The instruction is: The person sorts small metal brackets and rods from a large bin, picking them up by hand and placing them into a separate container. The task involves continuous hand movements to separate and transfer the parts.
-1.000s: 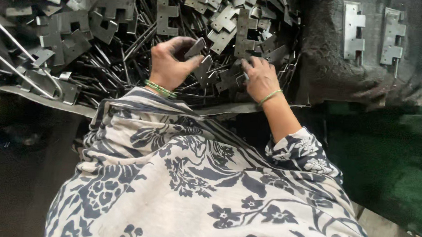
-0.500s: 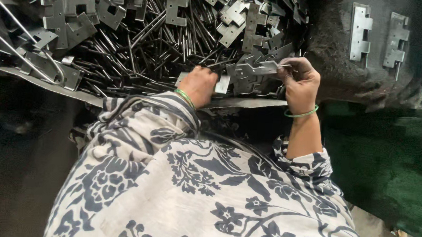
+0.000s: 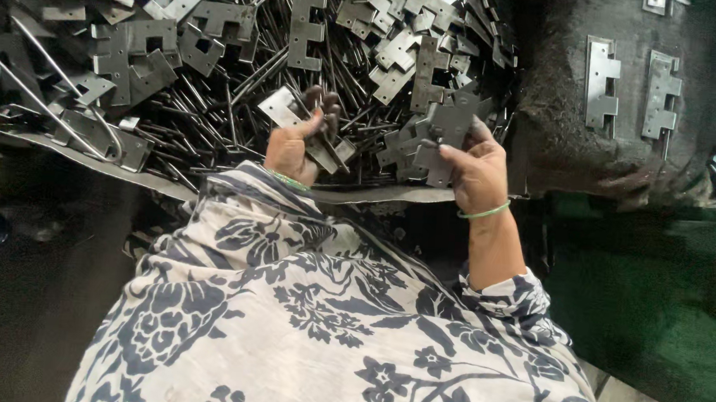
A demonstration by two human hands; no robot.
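My left hand (image 3: 295, 143) rests in a heap of grey metal hinge plates and thin rods (image 3: 241, 78), its fingers closed around one flat plate (image 3: 285, 110). Raised just above the heap's near edge, my right hand (image 3: 476, 171) grips a small stack of notched hinge plates (image 3: 441, 136) between thumb and fingers. Both wrists carry thin green bangles. A white cloth with a dark blue flower print (image 3: 326, 323) covers my lap below the hands.
The heap lies on a metal sheet (image 3: 71, 159) whose edge runs across in front of me. To the right stands a dark greasy block (image 3: 560, 147) with two hinge plates (image 3: 630, 85) lying on top. Dark floor lies to the left, green surface to the right.
My right hand left the pile, moved right and came up holding hinge plates. My left hand dipped to the near edge, then reached back into the heap and took a plate.
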